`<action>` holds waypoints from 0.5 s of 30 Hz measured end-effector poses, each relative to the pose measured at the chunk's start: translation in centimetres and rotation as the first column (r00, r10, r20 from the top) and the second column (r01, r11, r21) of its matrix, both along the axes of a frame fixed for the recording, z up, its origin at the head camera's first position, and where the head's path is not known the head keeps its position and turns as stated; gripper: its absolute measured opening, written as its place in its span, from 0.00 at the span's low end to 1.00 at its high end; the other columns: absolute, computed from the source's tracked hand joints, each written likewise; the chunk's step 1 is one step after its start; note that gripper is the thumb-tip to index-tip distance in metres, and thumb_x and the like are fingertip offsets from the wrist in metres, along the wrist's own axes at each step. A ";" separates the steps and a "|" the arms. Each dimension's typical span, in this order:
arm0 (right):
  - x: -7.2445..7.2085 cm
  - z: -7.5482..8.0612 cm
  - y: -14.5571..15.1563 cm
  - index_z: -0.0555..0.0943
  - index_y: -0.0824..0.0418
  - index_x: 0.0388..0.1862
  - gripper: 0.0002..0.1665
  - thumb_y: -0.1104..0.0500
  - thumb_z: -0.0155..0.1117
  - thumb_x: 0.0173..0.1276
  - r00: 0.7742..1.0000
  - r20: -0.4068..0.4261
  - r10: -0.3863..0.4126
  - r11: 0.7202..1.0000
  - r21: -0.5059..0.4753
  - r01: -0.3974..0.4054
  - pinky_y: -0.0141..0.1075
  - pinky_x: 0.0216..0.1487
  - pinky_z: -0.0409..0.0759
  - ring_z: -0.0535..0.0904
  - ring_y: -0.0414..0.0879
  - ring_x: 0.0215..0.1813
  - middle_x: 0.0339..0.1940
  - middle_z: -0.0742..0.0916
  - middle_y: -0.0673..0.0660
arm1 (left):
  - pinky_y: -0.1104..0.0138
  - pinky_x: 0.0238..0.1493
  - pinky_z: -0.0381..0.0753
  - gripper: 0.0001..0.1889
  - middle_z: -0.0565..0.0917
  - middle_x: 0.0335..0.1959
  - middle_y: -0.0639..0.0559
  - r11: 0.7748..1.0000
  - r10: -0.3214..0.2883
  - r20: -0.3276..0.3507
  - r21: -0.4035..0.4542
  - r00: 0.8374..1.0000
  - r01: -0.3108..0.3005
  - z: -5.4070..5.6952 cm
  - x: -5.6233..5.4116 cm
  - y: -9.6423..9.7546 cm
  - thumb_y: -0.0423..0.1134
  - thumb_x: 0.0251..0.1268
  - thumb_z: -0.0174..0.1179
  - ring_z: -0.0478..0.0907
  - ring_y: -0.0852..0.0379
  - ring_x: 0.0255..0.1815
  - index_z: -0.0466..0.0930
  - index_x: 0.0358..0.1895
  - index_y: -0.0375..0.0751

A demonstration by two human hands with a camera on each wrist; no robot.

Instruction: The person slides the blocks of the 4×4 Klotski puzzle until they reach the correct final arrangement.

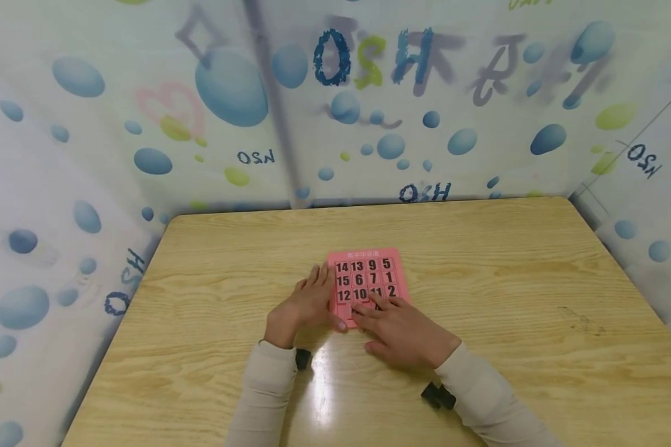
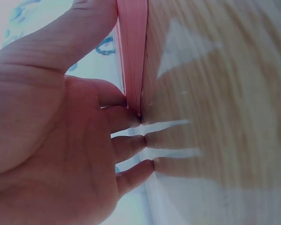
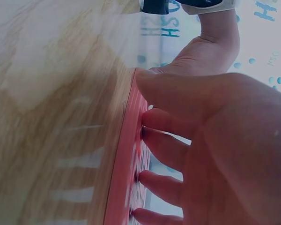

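A pink number slide puzzle (image 1: 367,254) lies flat on the wooden table, its black-numbered tiles facing up. Rows read 14 13 9 5, then 15 6 7 1, then 12 10 11 2; fingers mostly cover the bottom row, where bare pink shows at the left. My left hand (image 1: 307,301) holds the frame at its left side, thumb at the near-left corner. In the left wrist view, fingertips (image 2: 131,147) touch the tabletop by the pink edge (image 2: 132,51). My right hand (image 1: 405,332) rests its fingertips on the lower tiles; its thumb is at the near edge (image 3: 123,154).
The wooden table (image 1: 509,267) extends around the puzzle on every side. A patterned backdrop (image 1: 391,124) with blue drops stands behind and beside it. Dark wrist devices (image 1: 438,395) hang beneath both sleeves (image 1: 486,391).
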State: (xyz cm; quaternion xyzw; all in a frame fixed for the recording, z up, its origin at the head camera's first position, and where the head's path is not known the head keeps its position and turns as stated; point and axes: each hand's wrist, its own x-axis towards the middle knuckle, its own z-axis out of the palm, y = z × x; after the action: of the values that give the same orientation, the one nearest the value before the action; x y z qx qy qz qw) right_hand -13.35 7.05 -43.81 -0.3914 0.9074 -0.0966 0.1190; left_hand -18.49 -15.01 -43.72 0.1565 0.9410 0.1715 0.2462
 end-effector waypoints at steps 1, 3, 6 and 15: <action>0.0 0.0 0.0 0.70 0.53 0.74 0.32 0.44 0.55 0.75 1.000 -0.001 0.000 1.000 0.002 0.000 0.59 0.74 0.59 0.58 0.59 0.79 0.76 0.70 0.52 | 0.47 0.79 0.43 0.64 0.35 0.81 0.39 1.000 0.000 0.001 -0.001 1.000 0.000 0.0 0.0 0.0 0.56 0.52 0.73 0.31 0.42 0.82 0.36 0.80 0.33; 0.0 0.1 0.1 0.70 0.53 0.74 0.32 0.44 0.55 0.75 1.000 -0.002 -0.001 1.000 0.006 0.001 0.59 0.74 0.60 0.58 0.59 0.79 0.76 0.70 0.52 | 0.48 0.79 0.42 0.64 0.35 0.81 0.39 1.000 0.001 0.003 -0.004 1.000 -0.001 0.1 0.0 0.0 0.56 0.52 0.73 0.31 0.42 0.82 0.36 0.80 0.33; 0.0 0.1 0.2 0.70 0.53 0.74 0.32 0.44 0.55 0.75 1.000 0.000 -0.005 1.000 0.013 0.005 0.59 0.74 0.61 0.58 0.59 0.79 0.76 0.70 0.52 | 0.48 0.79 0.42 0.64 0.35 0.81 0.39 1.000 0.001 0.004 -0.008 1.000 -0.001 0.1 0.0 0.0 0.56 0.52 0.73 0.30 0.42 0.82 0.35 0.80 0.33; -0.1 0.3 0.4 0.71 0.53 0.73 0.32 0.45 0.56 0.74 0.999 0.037 -0.031 0.999 0.022 0.031 0.60 0.72 0.62 0.59 0.58 0.78 0.76 0.71 0.52 | 0.47 0.79 0.42 0.64 0.35 0.81 0.38 1.000 -0.006 0.002 -0.015 1.000 0.006 0.2 0.0 0.0 0.57 0.52 0.73 0.30 0.41 0.82 0.35 0.79 0.32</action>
State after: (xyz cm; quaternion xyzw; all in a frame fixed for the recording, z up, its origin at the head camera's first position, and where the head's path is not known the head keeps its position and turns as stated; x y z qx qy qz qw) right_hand -13.44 7.42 -43.55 -0.3741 0.9119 -0.0962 0.1387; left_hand -18.48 -14.99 -43.50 0.1573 0.9415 0.1637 0.2489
